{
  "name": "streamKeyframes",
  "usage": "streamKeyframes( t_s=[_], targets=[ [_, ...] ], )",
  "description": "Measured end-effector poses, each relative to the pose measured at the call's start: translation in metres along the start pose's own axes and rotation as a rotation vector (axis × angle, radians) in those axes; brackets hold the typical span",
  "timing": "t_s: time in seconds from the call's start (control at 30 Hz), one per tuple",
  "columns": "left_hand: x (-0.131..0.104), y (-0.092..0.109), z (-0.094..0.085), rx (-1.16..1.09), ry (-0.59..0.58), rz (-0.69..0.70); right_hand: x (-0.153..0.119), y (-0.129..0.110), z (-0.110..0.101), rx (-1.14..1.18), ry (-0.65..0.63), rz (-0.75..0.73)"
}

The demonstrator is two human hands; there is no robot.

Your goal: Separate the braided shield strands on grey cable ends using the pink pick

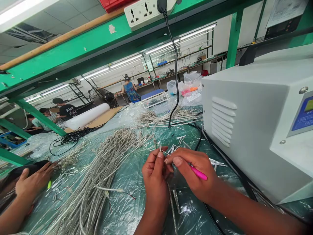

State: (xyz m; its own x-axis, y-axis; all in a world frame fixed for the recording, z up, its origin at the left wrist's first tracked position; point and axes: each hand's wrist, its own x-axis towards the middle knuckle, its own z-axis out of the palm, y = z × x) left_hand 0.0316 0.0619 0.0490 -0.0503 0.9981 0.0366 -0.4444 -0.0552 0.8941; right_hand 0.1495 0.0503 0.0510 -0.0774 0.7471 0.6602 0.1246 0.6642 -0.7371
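My left hand (156, 173) is closed in a pinch around the end of a thin braided cable (171, 205). The cable's length hangs down below that hand toward the near edge. In my right hand (195, 169) is a slim tool with a bright pink handle (199, 173), its thin metal tip reaching the cable end at my left fingertips. The fine detail at the tip is too small to make out. Left of my hands lies a big bundle of similar cables (97, 173), one with bared wires (129, 195) at its end. Scraps of foil (181, 140) lie just beyond my hands.
A co-worker's hand (35, 182) rests at the left by more cables. A white machine (242, 120) stands close on the right. A black power cord (176, 65) hangs from a power strip (141, 13) on the green shelf (73, 47). Another cable pile (149, 118) lies farther back.
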Motion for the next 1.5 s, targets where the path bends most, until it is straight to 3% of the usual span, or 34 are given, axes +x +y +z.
streamKeyframes(
  t_s=[0.5, 1.0, 1.2, 1.5],
  targets=[
    [-0.0014, 0.0, 0.0055, 0.044, 0.036, 0.023, 0.0004, -0.0021, 0.0034, -0.031, 0.014, 0.038],
    [0.0014, -0.0043, 0.0016, 0.023, -0.002, 0.047, 0.0026, -0.0006, 0.0039, -0.034, 0.033, 0.097],
    [0.0007, -0.0022, 0.0002, 0.016, 0.008, 0.019, 0.0001, -0.0001, 0.0021, 0.012, 0.0, 0.004],
    [0.003, -0.0032, -0.0008, 0.012, -0.013, 0.032, 0.0015, -0.0014, 0.0019, -0.016, -0.015, 0.062]
  ],
)
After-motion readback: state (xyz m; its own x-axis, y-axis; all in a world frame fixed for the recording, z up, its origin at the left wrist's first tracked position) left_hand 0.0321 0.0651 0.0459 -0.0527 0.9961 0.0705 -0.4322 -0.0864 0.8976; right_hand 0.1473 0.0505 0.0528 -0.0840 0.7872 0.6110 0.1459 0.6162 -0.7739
